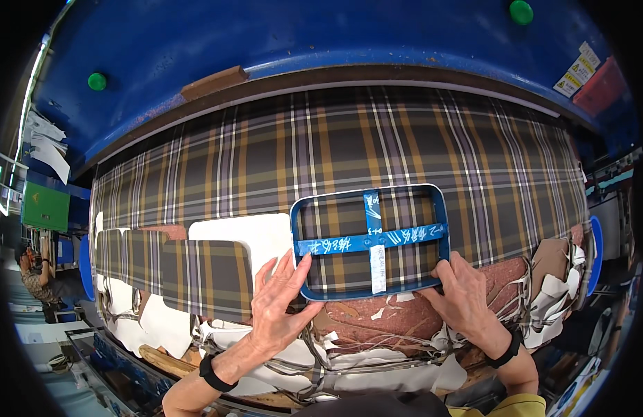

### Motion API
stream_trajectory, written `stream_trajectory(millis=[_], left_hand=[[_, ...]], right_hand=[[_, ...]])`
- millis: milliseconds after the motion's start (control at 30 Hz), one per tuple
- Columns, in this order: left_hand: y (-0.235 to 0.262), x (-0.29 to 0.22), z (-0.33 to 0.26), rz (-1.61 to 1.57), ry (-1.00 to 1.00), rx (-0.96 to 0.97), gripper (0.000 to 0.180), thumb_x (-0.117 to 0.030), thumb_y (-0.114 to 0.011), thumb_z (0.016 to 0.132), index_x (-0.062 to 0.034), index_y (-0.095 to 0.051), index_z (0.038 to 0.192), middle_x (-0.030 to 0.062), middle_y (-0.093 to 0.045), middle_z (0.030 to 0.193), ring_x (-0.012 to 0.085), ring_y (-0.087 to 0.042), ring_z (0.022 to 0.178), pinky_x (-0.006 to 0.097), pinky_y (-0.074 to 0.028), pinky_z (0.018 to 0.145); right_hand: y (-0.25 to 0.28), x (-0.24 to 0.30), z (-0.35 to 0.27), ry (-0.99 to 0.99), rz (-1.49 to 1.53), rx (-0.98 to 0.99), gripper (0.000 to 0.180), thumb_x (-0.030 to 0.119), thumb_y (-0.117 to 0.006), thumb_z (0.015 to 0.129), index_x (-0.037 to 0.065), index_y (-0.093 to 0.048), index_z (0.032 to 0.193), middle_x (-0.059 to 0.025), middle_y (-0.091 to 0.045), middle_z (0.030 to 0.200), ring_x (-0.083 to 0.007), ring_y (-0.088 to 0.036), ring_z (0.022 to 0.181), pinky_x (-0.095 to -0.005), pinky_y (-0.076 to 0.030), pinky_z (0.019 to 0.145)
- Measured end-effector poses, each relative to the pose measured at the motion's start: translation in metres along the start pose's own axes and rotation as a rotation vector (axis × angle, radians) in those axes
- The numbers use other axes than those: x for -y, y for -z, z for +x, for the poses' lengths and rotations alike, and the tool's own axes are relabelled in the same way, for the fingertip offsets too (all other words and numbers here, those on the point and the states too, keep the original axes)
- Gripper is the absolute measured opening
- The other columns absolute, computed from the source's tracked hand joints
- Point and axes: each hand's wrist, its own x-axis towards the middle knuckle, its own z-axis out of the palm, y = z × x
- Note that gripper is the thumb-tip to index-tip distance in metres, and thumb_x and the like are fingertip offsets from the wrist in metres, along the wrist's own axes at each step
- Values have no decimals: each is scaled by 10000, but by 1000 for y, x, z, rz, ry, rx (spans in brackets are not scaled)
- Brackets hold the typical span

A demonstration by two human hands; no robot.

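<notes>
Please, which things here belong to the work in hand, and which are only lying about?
Seemingly in the work:
blue frame, held by left hand and right hand
plaid sheet beneath it
rounded plaid pieces, left

Apparently just lying about:
white scraps, near edge
brown block beyond the sheet
green box, far left

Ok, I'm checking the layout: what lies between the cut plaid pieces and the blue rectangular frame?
A white round-cornered piece, with the left hand partly in front of it; the head view shows this.
</notes>
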Motion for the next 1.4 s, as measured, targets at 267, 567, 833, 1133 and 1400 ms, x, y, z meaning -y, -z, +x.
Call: stream_trajectory(millis=[267,567,833,1133,1400], left_hand=[[1,-3,1,-35,38,7,780,-116,-831,708,-68,-490,1408,188,-536,1379,335,-447,1349,465,-249,1129],[2,-5,1,-32,44,11,748,-103,-823,702,-72,-519,1385,225,-483,1419,357,-412,1369,468,-243,1125],[3,-9,7,1,40,13,701,-93,-806,704,-37,-541,1351,226,-568,1332,334,-489,1307,470,-256,1133],[0,-7,5,18,34,-14,690,-103,-805,711,-29,-543,1346,224,-603,1285,321,-521,1280,471,-255,1134],[3,-5,6,9,19,20,739,-129,-808,711,-36,-509,1380,223,-563,1336,325,-469,1332,467,-220,1152]], right_hand=[[0,1,0,11,-5,-24,376,207,-820,712,38,-503,825,-111,-463,786,-265,-559,645,-364,-460,527],[-2,-1,-4,19,-7,-43,385,227,-814,707,45,-507,848,-108,-474,802,-267,-571,674,-361,-470,540],[0,-4,-3,57,20,-61,397,250,-800,731,35,-504,884,-109,-483,808,-268,-586,717,-359,-478,536],[-4,-4,-5,60,3,-81,431,307,-793,746,27,-493,882,-113,-472,801,-261,-587,708,-355,-483,516],[-2,-2,-5,52,3,-82,426,270,-809,715,26,-514,901,-112,-478,796,-272,-590,720,-368,-485,537]])
